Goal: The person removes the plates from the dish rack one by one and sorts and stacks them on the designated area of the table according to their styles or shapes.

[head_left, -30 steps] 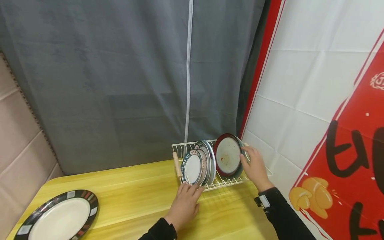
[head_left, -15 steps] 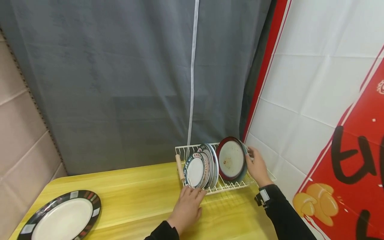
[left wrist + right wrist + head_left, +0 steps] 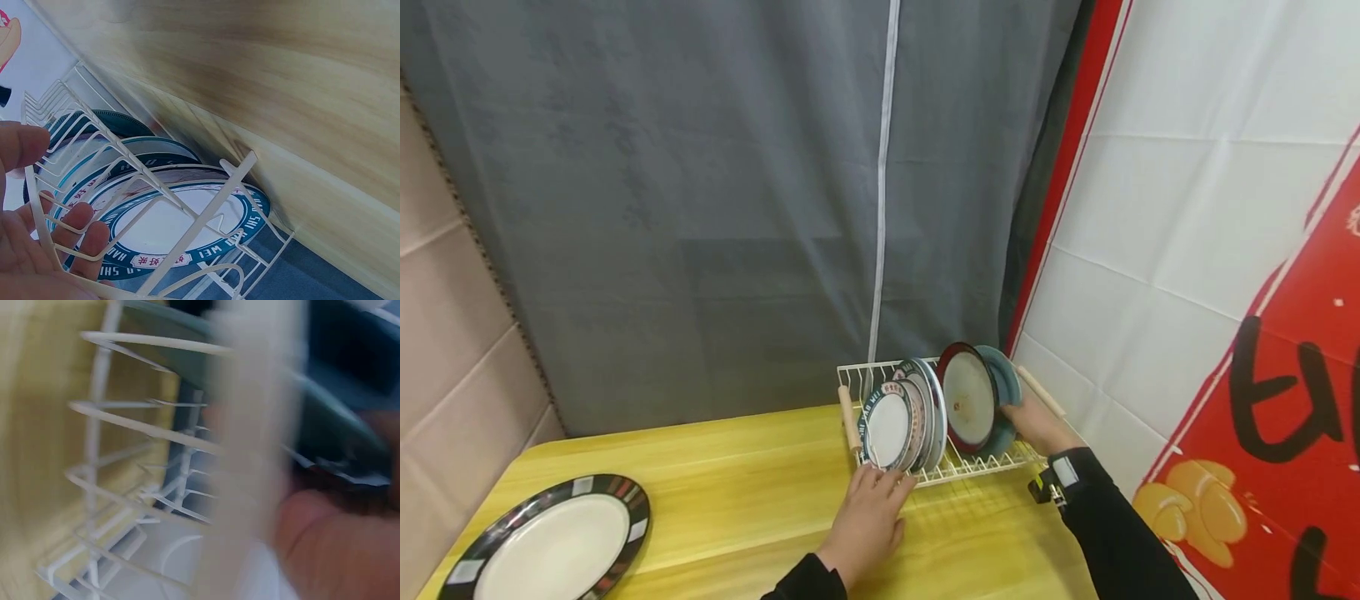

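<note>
A white wire dish rack (image 3: 958, 472) holds several upright plates on the table. My left hand (image 3: 867, 512) grips its front rail; in the left wrist view the fingers (image 3: 91, 242) curl through the wires. At the rack's right side my right hand (image 3: 1037, 423) pinches the edge of a blue-green plate (image 3: 1009, 379), its fingertips partly hidden behind the plates. To the left of that plate leans a dark-red-rimmed plate (image 3: 967, 396) with a stained pale centre. Small lettered plates (image 3: 886, 429) stand grouped at the rack's left. The right wrist view is blurred; a teal plate edge (image 3: 331, 409) lies by my thumb.
A large oval plate (image 3: 553, 537) with a black patterned rim lies at the table's left. Wooden handles (image 3: 848, 417) sit at the rack's ends. A grey curtain (image 3: 737, 250) hangs behind, and a white and red printed cloth (image 3: 1150, 233) bounds the right.
My right hand has moved down and inward at the rack's right. The blue-green plate has parted from the red-rimmed plate, which has turned slightly. My left hand stays on the rack.
</note>
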{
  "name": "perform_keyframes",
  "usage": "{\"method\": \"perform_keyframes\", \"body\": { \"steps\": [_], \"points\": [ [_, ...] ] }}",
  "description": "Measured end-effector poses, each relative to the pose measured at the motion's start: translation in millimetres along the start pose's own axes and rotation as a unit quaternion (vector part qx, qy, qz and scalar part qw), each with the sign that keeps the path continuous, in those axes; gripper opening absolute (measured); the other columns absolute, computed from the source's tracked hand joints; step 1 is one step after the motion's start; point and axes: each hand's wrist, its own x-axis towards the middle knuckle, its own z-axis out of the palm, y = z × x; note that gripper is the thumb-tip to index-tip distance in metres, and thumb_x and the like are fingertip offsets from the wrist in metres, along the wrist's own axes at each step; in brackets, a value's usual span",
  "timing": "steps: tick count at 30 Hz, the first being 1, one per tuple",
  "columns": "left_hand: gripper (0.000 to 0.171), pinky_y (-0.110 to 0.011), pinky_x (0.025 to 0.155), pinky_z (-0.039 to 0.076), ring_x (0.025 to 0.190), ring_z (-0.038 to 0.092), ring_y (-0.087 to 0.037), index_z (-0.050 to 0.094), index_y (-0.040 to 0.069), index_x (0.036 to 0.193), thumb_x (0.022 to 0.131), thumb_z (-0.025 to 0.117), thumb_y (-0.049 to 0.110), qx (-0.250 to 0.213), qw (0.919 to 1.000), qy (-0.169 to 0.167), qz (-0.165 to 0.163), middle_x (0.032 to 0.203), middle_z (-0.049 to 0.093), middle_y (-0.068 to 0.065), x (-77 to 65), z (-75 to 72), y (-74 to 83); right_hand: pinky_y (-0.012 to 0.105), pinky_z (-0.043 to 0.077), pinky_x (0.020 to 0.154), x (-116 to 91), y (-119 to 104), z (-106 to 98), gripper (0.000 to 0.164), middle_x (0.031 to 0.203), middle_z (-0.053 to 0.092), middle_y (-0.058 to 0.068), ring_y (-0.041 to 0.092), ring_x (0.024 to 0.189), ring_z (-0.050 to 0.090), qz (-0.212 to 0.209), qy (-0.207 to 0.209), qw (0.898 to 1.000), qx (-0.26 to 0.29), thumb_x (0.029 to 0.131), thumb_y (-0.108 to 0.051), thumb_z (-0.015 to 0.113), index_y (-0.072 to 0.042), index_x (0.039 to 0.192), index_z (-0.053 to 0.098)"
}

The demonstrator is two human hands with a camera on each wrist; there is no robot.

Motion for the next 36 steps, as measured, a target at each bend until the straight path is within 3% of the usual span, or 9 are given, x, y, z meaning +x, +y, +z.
{"method": "perform_keyframes", "body": {
  "steps": [8, 14, 19, 23, 24, 28, 30, 31, 36],
  "points": [
    [0.06, -0.048, 0.125, 0.051, 0.118, 0.061, -0.019, 0.065, 0.024, 0.152, 0.096, 0.087, 0.032, 0.014, 0.9998, 0.017, 0.001, 0.139, 0.072, 0.003, -0.4, 2.3, 0.7, 0.069, 0.063, 0.11, 1.0, -2.6, 11.8, 0.061, 0.16, 0.045, 0.053, 0.066, 0.143, 0.058, 0.002, 0.083, 0.994, -0.069, 0.117, -0.006, 0.037, 0.02, 0.169, 0.021],
    [0.06, -0.048, 0.123, 0.051, 0.117, 0.06, -0.02, 0.065, 0.022, 0.152, 0.096, 0.086, 0.03, 0.009, 0.9999, 0.013, 0.005, 0.139, 0.072, 0.001, -1.3, 1.4, 2.3, 0.074, 0.057, 0.115, -0.2, -1.4, 11.8, 0.057, 0.154, 0.051, 0.053, 0.068, 0.141, 0.059, -0.009, 0.121, 0.986, -0.118, 0.113, -0.006, 0.043, 0.024, 0.161, 0.036],
    [0.061, -0.049, 0.123, 0.052, 0.116, 0.06, -0.02, 0.065, 0.022, 0.15, 0.093, 0.087, 0.028, 0.013, 0.9994, 0.031, 0.007, 0.138, 0.072, 0.002, -1.7, 1.1, 1.8, 0.066, 0.068, 0.098, 20.0, 31.2, 0.8, 0.057, 0.144, 0.061, 0.05, 0.062, 0.124, 0.072, -0.065, 0.156, 0.974, -0.152, 0.112, -0.016, 0.051, 0.019, 0.157, 0.047],
    [0.061, -0.048, 0.123, 0.051, 0.116, 0.06, -0.019, 0.065, 0.023, 0.15, 0.093, 0.086, 0.026, 0.016, 0.9993, 0.032, 0.006, 0.138, 0.072, 0.002, -0.7, 4.0, 1.2, 0.064, 0.07, 0.091, 37.5, 55.6, -14.4, 0.056, 0.141, 0.066, 0.046, 0.059, 0.12, 0.075, -0.078, 0.189, 0.961, -0.188, 0.115, -0.025, 0.052, 0.013, 0.156, 0.053],
    [0.061, -0.048, 0.123, 0.051, 0.116, 0.06, -0.019, 0.065, 0.023, 0.15, 0.093, 0.086, 0.026, 0.018, 0.9993, 0.033, 0.006, 0.138, 0.071, 0.002, -0.3, 4.2, 1.3, 0.064, 0.07, 0.094, 33.8, 48.0, -15.6, 0.055, 0.142, 0.066, 0.045, 0.059, 0.122, 0.075, -0.069, 0.196, 0.959, -0.192, 0.115, -0.024, 0.051, 0.013, 0.156, 0.053],
    [0.061, -0.047, 0.122, 0.051, 0.116, 0.06, -0.018, 0.065, 0.023, 0.15, 0.093, 0.085, 0.025, 0.022, 0.999, 0.037, 0.006, 0.137, 0.071, 0.003, 0.4, 4.2, 2.3, 0.07, 0.066, 0.1, 50.8, 86.5, -40.8, 0.056, 0.148, 0.066, 0.042, 0.061, 0.128, 0.072, -0.073, 0.218, 0.951, -0.207, 0.118, -0.029, 0.049, 0.009, 0.16, 0.052],
    [0.061, -0.047, 0.122, 0.051, 0.115, 0.06, -0.018, 0.066, 0.023, 0.149, 0.092, 0.085, 0.024, 0.022, 0.9988, 0.043, 0.008, 0.136, 0.071, 0.003, 0.1, 3.4, 2.8, 0.071, 0.064, 0.105, 36.7, 74.9, -45.1, 0.056, 0.153, 0.062, 0.042, 0.061, 0.132, 0.07, -0.064, 0.216, 0.957, -0.183, 0.118, -0.022, 0.048, 0.01, 0.164, 0.046],
    [0.06, -0.047, 0.121, 0.052, 0.115, 0.06, -0.019, 0.066, 0.023, 0.149, 0.092, 0.085, 0.024, 0.021, 0.9987, 0.045, 0.009, 0.136, 0.071, 0.003, -0.4, 3.7, 2.9, 0.069, 0.067, 0.098, 43.0, 89.6, -51.8, 0.057, 0.15, 0.065, 0.041, 0.06, 0.126, 0.073, -0.076, 0.233, 0.952, -0.182, 0.118, -0.025, 0.048, 0.008, 0.164, 0.047],
    [0.059, -0.047, 0.121, 0.052, 0.114, 0.06, -0.019, 0.066, 0.022, 0.147, 0.092, 0.084, 0.022, 0.016, 0.9987, 0.048, 0.009, 0.135, 0.071, 0.002, -1.9, 5.3, 1.1, 0.065, 0.068, 0.101, 4.8, 35.4, -48.4, 0.059, 0.151, 0.064, 0.04, 0.058, 0.129, 0.072, -0.076, 0.302, 0.941, -0.133, 0.119, -0.031, 0.046, 0.008, 0.163, 0.049]
  ]
}}
